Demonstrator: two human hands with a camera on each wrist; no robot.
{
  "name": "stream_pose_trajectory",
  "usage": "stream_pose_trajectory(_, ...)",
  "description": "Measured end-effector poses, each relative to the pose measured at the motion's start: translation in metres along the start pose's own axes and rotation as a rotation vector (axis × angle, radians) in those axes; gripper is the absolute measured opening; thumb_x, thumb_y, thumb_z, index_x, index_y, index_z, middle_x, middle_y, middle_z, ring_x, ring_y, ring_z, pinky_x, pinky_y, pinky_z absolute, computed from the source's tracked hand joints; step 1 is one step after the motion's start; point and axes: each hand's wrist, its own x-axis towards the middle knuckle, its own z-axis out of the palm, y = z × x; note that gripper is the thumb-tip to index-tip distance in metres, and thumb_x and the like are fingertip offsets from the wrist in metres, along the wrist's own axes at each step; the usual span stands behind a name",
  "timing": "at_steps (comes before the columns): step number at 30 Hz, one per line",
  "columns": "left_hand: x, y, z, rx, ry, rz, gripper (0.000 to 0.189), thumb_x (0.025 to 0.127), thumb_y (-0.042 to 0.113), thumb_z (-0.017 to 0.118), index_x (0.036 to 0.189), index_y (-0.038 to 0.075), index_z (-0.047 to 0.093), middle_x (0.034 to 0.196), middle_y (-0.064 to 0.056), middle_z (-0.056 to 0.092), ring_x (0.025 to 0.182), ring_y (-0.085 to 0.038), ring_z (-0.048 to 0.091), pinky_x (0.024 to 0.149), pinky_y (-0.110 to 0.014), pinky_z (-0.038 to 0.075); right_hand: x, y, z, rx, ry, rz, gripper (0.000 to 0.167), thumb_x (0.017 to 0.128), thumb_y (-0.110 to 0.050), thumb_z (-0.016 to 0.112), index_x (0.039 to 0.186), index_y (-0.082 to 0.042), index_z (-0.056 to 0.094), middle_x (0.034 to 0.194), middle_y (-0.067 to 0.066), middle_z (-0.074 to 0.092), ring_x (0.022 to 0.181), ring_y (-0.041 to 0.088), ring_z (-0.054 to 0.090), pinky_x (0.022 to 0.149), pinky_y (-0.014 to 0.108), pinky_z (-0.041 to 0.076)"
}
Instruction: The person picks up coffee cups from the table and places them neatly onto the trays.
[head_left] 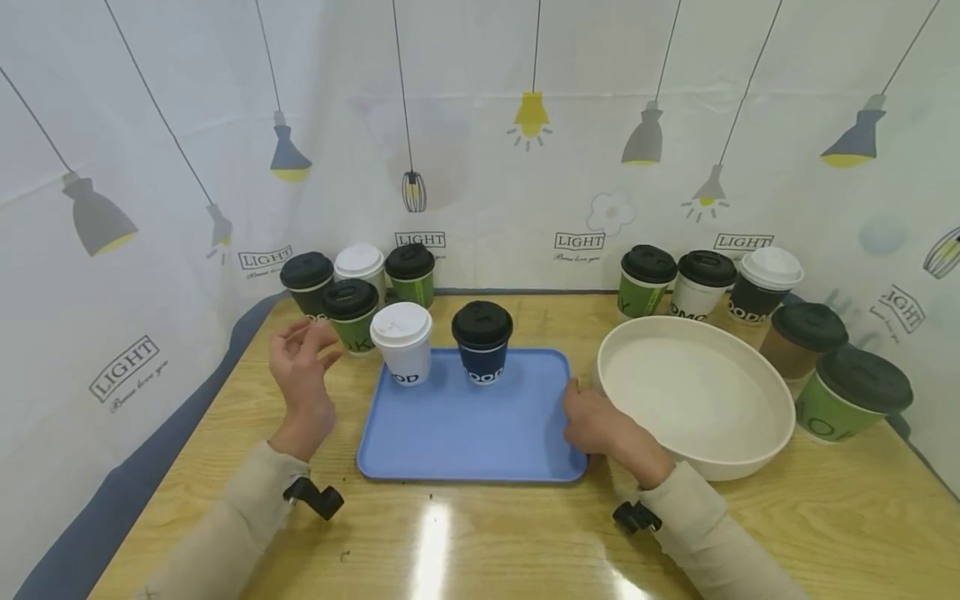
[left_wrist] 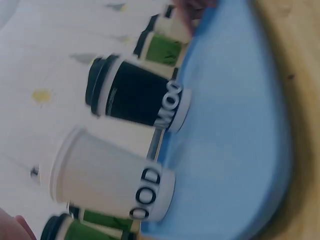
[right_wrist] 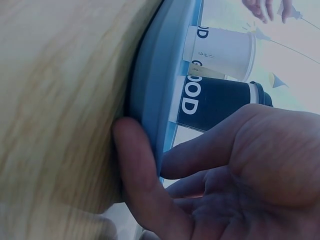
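Note:
A blue tray (head_left: 468, 433) lies on the wooden table, and my right hand (head_left: 600, 421) pinches its right edge. In the right wrist view, the thumb and fingers of that hand lie on either side of the tray's rim (right_wrist: 162, 95). Toward the tray's back stand two lidded paper cups: a white cup (head_left: 402, 346) with a white lid at the left, and a dark navy cup (head_left: 482, 350) with a black lid beside it. My left hand (head_left: 303, 379) is raised left of the tray, fingers loosely bent and holding nothing, nearest a green cup (head_left: 352, 325) with a black lid.
Behind my left hand stand more lidded cups, among them a dark one (head_left: 306, 279) and a green one (head_left: 412, 283). A large cream bowl (head_left: 693, 467) sits right of the tray, with several cups (head_left: 847, 400) behind and beside it. A printed cloth (head_left: 480, 167) hangs behind the table.

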Motion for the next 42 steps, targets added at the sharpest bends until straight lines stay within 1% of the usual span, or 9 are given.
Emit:
stream_pose_trajectory(3, 0.017, -0.006, -0.004, -0.028, 0.053, -0.072, 0.049, 0.093, 0.024, 0.075, 0.131, 0.009, 0.048, 0.114, 0.001, 0.054, 0.094, -0.011, 0.059, 0.08, -0.023, 0.056, -0.001, 0.0, 0.001, 0.023, -0.013, 0.024, 0.076, 0.095, 0.001, 0.05, 0.154, 0.023, 0.007, 0.139, 0.043, 0.05, 0.066, 0.022, 0.065, 0.057, 0.029, 0.057)
stream_pose_trajectory(6, 0.03, -0.015, -0.007, 0.085, 0.042, -0.111, 0.065, 0.092, 0.023, 0.076, 0.144, 0.009, 0.04, 0.128, -0.001, 0.048, 0.109, -0.012, 0.054, 0.094, -0.025, 0.051, -0.001, 0.0, 0.002, 0.03, -0.018, 0.035, 0.076, 0.096, 0.001, 0.051, 0.154, 0.023, 0.007, 0.142, 0.043, 0.048, 0.066, 0.021, 0.065, 0.055, 0.029, 0.057)
stream_pose_trajectory(11, 0.046, -0.03, -0.012, 0.355, -0.057, -0.152, 0.084, 0.091, 0.018, 0.076, 0.157, 0.014, 0.023, 0.155, -0.012, 0.03, 0.138, -0.023, 0.042, 0.115, -0.036, 0.044, -0.001, -0.001, 0.003, 0.045, -0.018, 0.038, 0.077, 0.096, 0.001, 0.05, 0.155, 0.022, 0.006, 0.144, 0.044, 0.046, 0.061, 0.019, 0.065, 0.053, 0.029, 0.057)
stream_pose_trajectory(14, 0.053, -0.036, -0.012, 0.442, -0.119, -0.134, 0.096, 0.09, 0.019, 0.078, 0.161, 0.016, 0.013, 0.162, -0.016, 0.022, 0.149, -0.03, 0.033, 0.122, -0.044, 0.04, -0.001, -0.001, 0.003, 0.049, -0.016, 0.043, 0.077, 0.096, 0.001, 0.049, 0.155, 0.021, 0.004, 0.144, 0.043, 0.046, 0.054, 0.018, 0.064, 0.05, 0.029, 0.057)
stream_pose_trajectory(18, 0.061, -0.043, -0.007, 0.488, -0.17, -0.1, 0.11, 0.086, 0.021, 0.083, 0.163, 0.02, 0.005, 0.166, -0.018, 0.016, 0.153, -0.035, 0.026, 0.126, -0.046, 0.034, -0.002, -0.001, 0.002, 0.027, -0.01, 0.026, 0.077, 0.095, 0.001, 0.051, 0.154, 0.023, 0.006, 0.141, 0.043, 0.048, 0.057, 0.018, 0.064, 0.052, 0.029, 0.057)
stream_pose_trajectory(23, 0.073, -0.054, 0.0, 0.503, -0.213, -0.061, 0.118, 0.083, 0.022, 0.087, 0.164, 0.021, -0.001, 0.167, -0.017, 0.018, 0.153, -0.033, 0.027, 0.129, -0.045, 0.028, -0.002, -0.002, 0.001, 0.008, -0.003, 0.015, 0.076, 0.095, 0.001, 0.052, 0.153, 0.024, 0.008, 0.138, 0.044, 0.051, 0.061, 0.019, 0.066, 0.054, 0.028, 0.057)
stream_pose_trajectory(30, 0.082, -0.064, 0.01, 0.532, -0.169, -0.013, 0.123, 0.08, 0.024, 0.089, 0.164, 0.025, -0.002, 0.162, -0.021, 0.031, 0.147, -0.034, 0.04, 0.127, -0.045, 0.031, -0.003, -0.003, 0.0, 0.026, -0.013, 0.036, 0.078, 0.095, 0.001, 0.052, 0.154, 0.022, 0.006, 0.144, 0.043, 0.046, 0.059, 0.019, 0.065, 0.051, 0.029, 0.057)
stream_pose_trajectory(36, 0.087, -0.071, 0.012, 0.531, -0.141, 0.02, 0.12, 0.08, 0.023, 0.089, 0.164, 0.025, 0.004, 0.159, -0.022, 0.036, 0.145, -0.036, 0.043, 0.126, -0.046, 0.035, -0.001, -0.002, 0.001, 0.021, -0.025, 0.055, 0.079, 0.096, 0.0, 0.053, 0.155, 0.021, 0.005, 0.146, 0.042, 0.045, 0.057, 0.018, 0.065, 0.05, 0.03, 0.057)
stream_pose_trajectory(42, 0.091, -0.077, 0.012, 0.539, -0.158, 0.052, 0.104, 0.078, 0.02, 0.089, 0.159, 0.011, 0.023, 0.158, -0.021, 0.042, 0.147, -0.034, 0.042, 0.128, -0.043, 0.031, 0.0, -0.002, 0.001, 0.013, -0.024, 0.061, 0.08, 0.096, -0.001, 0.054, 0.156, 0.02, 0.005, 0.143, 0.04, 0.049, 0.058, 0.018, 0.064, 0.05, 0.029, 0.056)
